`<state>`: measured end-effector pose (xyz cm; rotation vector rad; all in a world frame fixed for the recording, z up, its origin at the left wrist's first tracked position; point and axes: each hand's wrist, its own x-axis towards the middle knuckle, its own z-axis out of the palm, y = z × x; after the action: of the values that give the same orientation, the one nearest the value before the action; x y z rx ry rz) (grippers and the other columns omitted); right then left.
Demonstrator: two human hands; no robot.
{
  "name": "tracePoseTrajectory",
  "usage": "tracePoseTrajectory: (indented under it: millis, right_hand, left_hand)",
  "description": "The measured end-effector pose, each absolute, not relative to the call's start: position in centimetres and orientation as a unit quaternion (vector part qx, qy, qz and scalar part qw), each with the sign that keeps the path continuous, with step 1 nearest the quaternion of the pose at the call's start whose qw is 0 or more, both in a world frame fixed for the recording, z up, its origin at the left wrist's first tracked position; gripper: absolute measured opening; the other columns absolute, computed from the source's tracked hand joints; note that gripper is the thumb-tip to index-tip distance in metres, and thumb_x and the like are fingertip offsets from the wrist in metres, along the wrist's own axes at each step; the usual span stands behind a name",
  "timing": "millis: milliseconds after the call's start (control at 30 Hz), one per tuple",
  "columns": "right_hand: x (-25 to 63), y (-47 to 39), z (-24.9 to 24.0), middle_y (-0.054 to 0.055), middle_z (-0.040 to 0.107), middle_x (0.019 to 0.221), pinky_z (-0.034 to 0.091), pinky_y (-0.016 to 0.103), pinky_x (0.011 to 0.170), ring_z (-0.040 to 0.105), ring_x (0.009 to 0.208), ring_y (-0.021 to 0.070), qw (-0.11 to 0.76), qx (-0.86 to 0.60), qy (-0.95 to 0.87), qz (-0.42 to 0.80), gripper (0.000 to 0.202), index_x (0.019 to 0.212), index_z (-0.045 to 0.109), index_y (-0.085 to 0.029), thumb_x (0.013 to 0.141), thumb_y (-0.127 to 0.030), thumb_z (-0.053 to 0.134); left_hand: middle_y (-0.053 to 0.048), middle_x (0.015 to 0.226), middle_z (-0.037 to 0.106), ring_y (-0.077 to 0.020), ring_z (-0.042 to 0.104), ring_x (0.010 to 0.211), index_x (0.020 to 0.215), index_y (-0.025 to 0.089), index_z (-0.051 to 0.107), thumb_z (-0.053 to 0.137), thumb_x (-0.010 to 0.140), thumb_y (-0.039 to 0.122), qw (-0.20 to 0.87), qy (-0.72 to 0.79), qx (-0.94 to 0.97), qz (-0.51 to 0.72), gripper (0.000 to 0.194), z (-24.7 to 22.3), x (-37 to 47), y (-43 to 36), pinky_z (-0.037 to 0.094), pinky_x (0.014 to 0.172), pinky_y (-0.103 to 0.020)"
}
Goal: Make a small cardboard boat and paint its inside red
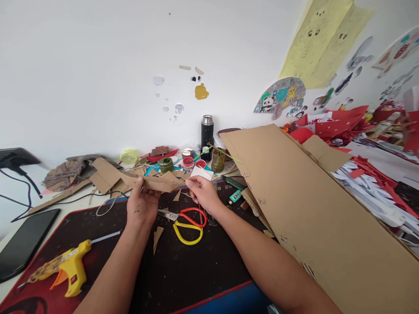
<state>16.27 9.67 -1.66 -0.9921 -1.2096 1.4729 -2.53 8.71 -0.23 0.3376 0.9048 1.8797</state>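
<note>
My left hand (143, 203) is closed around a folded strip of brown cardboard (162, 185), held a little above the dark desk mat (193, 279). At the strip's right end, the fingers of my right hand (203, 192) are pinched together on its tip. Below my hands lies a pair of scissors (188, 224) with one red and one yellow handle, its blades pointing left and partly behind my left hand. Small cardboard offcuts (158, 238) are scattered about. Off to the left a yellow hot glue gun (70, 266) rests on the mat with a glue stick in it.
A large cardboard sheet (304, 187) leans at the right. Paint jars (166, 165) and a black thermos (207, 133) stand by the wall. A phone (28, 240) lies at the left edge; a green utility knife (234, 182) lies right of my hands.
</note>
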Motion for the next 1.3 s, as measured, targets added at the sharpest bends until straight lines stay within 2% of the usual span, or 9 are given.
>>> tracePoseTrajectory:
  millis: [167, 433, 733, 900, 1033, 1300]
  right_hand:
    - [16.2, 9.6, -1.7, -0.012, 0.051, 0.048, 0.03, 0.022, 0.042, 0.039, 0.037, 0.0091, 0.454, -0.416, -0.509, 0.602, 0.032, 0.098, 0.065, -0.02, 0.091, -0.05, 0.075]
    - [16.4, 9.8, -1.9, -0.011, 0.049, 0.048, 0.032, 0.022, 0.044, 0.041, 0.04, 0.0095, 0.455, -0.433, -0.508, 0.589, 0.038, 0.092, 0.067, -0.02, 0.089, -0.056, 0.079]
    - [16.4, 9.8, -1.9, -0.01, 0.048, 0.049, 0.032, 0.022, 0.043, 0.041, 0.041, 0.0101, 0.466, -0.431, -0.505, 0.585, 0.037, 0.087, 0.065, -0.021, 0.089, -0.056, 0.077]
    - [16.2, 9.9, -1.9, -0.011, 0.049, 0.049, 0.03, 0.023, 0.041, 0.039, 0.04, 0.0098, 0.485, -0.408, -0.484, 0.603, 0.038, 0.095, 0.064, -0.021, 0.089, -0.057, 0.076]
    - [16.2, 9.8, -2.0, -0.012, 0.051, 0.05, 0.03, 0.022, 0.04, 0.039, 0.039, 0.0095, 0.479, -0.396, -0.487, 0.614, 0.043, 0.102, 0.064, -0.021, 0.086, -0.059, 0.079]
    - [16.2, 9.9, -2.4, -0.011, 0.05, 0.049, 0.033, 0.022, 0.042, 0.041, 0.039, 0.0095, 0.471, -0.407, -0.497, 0.605, 0.038, 0.096, 0.065, -0.02, 0.089, -0.056, 0.079]
  left_hand:
    - [-0.007, 0.113, 0.079, -0.0224, 0.075, 0.111, 0.108, 0.025, 0.076, 0.077, 0.092, 0.03, 0.501, 0.37, 0.148, 0.768, 0.017, -0.4, -2.1, 8.7, 0.062, 0.1, -0.037]
    - [-0.007, 0.113, 0.08, -0.0202, 0.075, 0.107, 0.11, 0.025, 0.078, 0.073, 0.094, 0.025, 0.501, 0.375, 0.141, 0.767, 0.017, -0.2, -2.0, 8.6, 0.064, 0.093, -0.034]
    - [-0.006, 0.114, 0.078, -0.0235, 0.074, 0.115, 0.108, 0.026, 0.073, 0.079, 0.089, 0.033, 0.477, 0.377, 0.137, 0.782, 0.021, -0.7, -3.0, 9.0, 0.064, 0.097, -0.038]
    - [-0.006, 0.116, 0.077, -0.0225, 0.073, 0.117, 0.107, 0.026, 0.073, 0.077, 0.09, 0.031, 0.48, 0.378, 0.118, 0.783, 0.018, -0.3, -3.0, 8.9, 0.064, 0.096, -0.036]
    - [-0.006, 0.112, 0.078, -0.0219, 0.074, 0.112, 0.107, 0.025, 0.075, 0.076, 0.092, 0.029, 0.49, 0.374, 0.12, 0.779, 0.015, 0.1, -2.4, 8.7, 0.065, 0.094, -0.035]
    - [-0.007, 0.112, 0.079, -0.0197, 0.075, 0.106, 0.108, 0.023, 0.077, 0.07, 0.096, 0.024, 0.51, 0.377, 0.125, 0.763, 0.014, 0.4, -1.8, 8.5, 0.064, 0.093, -0.034]
